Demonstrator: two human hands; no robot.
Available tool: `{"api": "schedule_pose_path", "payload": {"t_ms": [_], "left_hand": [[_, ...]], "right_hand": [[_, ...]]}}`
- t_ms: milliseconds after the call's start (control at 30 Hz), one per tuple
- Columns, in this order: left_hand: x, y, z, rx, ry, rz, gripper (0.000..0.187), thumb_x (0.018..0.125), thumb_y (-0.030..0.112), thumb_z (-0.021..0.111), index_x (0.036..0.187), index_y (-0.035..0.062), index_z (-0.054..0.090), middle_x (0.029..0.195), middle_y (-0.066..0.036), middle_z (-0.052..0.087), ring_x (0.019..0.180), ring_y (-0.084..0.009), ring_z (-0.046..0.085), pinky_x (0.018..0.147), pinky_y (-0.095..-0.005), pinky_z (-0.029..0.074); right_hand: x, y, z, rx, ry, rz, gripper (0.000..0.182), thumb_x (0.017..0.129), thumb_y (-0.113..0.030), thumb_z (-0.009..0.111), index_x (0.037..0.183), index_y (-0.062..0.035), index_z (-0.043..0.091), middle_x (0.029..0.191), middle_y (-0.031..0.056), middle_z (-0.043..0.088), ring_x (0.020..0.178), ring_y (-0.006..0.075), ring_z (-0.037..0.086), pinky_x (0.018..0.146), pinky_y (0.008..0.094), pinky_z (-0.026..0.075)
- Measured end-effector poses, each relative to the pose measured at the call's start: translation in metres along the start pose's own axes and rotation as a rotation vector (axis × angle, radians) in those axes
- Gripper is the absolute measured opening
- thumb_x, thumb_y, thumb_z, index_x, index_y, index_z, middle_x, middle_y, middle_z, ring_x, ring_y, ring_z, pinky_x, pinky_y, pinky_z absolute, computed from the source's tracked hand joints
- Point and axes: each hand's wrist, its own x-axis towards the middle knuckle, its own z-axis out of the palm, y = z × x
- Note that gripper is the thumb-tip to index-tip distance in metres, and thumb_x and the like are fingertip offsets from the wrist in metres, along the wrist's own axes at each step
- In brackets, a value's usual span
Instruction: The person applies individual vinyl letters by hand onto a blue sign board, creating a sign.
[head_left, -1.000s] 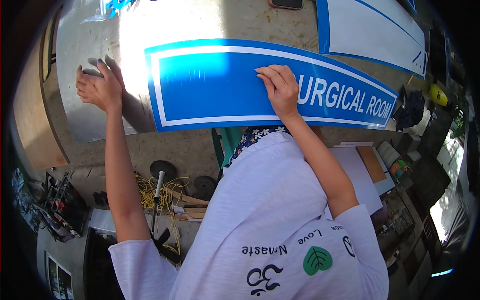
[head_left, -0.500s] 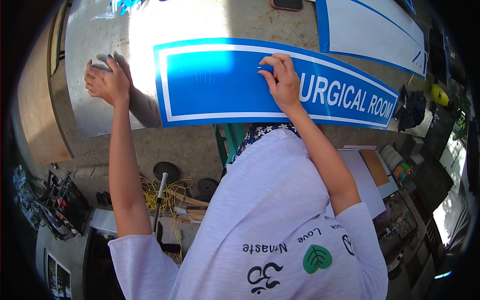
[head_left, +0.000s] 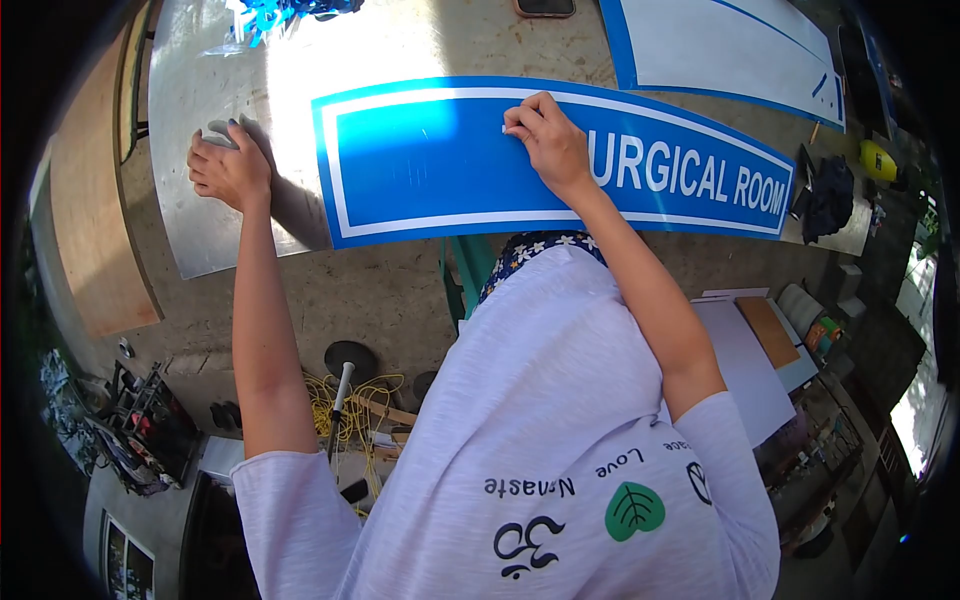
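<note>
A long blue sign [head_left: 400,190] with a white border line lies across the table before me; "URGICAL ROOM" shows in white letters, and my right hand covers the part just before them. My right hand [head_left: 552,148] is over the sign's middle, thumb and fingers pinched together. A tiny white scrap [head_left: 506,128] shows at those fingertips. To the left of the sign, my left hand [head_left: 232,172] hovers above a bare metal sheet [head_left: 215,240], its fingers loosely bent and the thumb apart. Nothing visible is in it.
Blue and white scraps [head_left: 285,12] lie at the table's far left. A phone [head_left: 545,8] is at the top edge. Another blue-edged white sign [head_left: 720,50] lies at upper right, near dark cloth [head_left: 830,200]. Yellow cord [head_left: 350,410] and a stand [head_left: 345,375] are on the floor.
My right hand's thumb and fingers have closed from a gap into a pinch, and the hand has moved slightly left. My left hand stays over the metal sheet. The view has shifted a little.
</note>
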Motion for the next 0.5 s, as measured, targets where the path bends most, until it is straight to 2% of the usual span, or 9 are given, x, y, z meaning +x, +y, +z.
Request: {"api": "schedule_pose_path", "payload": {"t_ms": [167, 233, 333, 500], "left_hand": [[0.000, -0.001, 0.001, -0.007, -0.005, -0.011, 0.061, 0.089, 0.045, 0.054, 0.134, 0.0063, 0.041, 0.132, -0.017, 0.044, 0.126, -0.0342, 0.037, 0.107, -0.0506, 0.023], [0.000, 0.000, 0.001, -0.024, -0.005, -0.013, 0.062, 0.089, 0.046, 0.053, 0.135, 0.0064, 0.041, 0.132, -0.017, 0.044, 0.126, -0.0350, 0.037, 0.108, -0.0512, 0.023], [0.001, -0.001, 0.002, -0.012, -0.009, -0.017, 0.061, 0.089, 0.046, 0.053, 0.135, 0.0064, 0.042, 0.133, -0.017, 0.044, 0.126, -0.0348, 0.037, 0.108, -0.0511, 0.023], [0.000, 0.000, 0.001, -0.012, -0.013, -0.020, 0.058, 0.089, 0.044, 0.053, 0.131, 0.0058, 0.044, 0.132, -0.016, 0.044, 0.126, -0.0332, 0.037, 0.107, -0.0503, 0.022]], "right_hand": [[0.002, 0.010, -0.014, 0.273, -0.051, 0.094, 0.007, 0.085, -0.014, 0.067, 0.090, -0.0131, 0.062, 0.099, 0.0037, 0.052, 0.083, 0.0225, 0.064, 0.066, 0.0366, 0.053], [0.003, 0.003, -0.018, 0.189, -0.165, 0.146, 0.012, 0.085, -0.017, 0.068, 0.095, -0.0161, 0.061, 0.104, 0.0041, 0.050, 0.087, 0.0227, 0.063, 0.067, 0.0370, 0.053], [0.003, 0.001, -0.011, 0.029, -0.134, 0.045, 0.015, 0.085, -0.020, 0.069, 0.097, -0.0187, 0.060, 0.105, 0.0025, 0.049, 0.085, 0.0228, 0.064, 0.066, 0.0373, 0.054], [0.005, -0.004, -0.010, -0.045, -0.168, 0.048, 0.010, 0.086, -0.019, 0.067, 0.093, -0.0176, 0.060, 0.101, 0.0014, 0.051, 0.081, 0.0236, 0.065, 0.066, 0.0387, 0.054]]}}
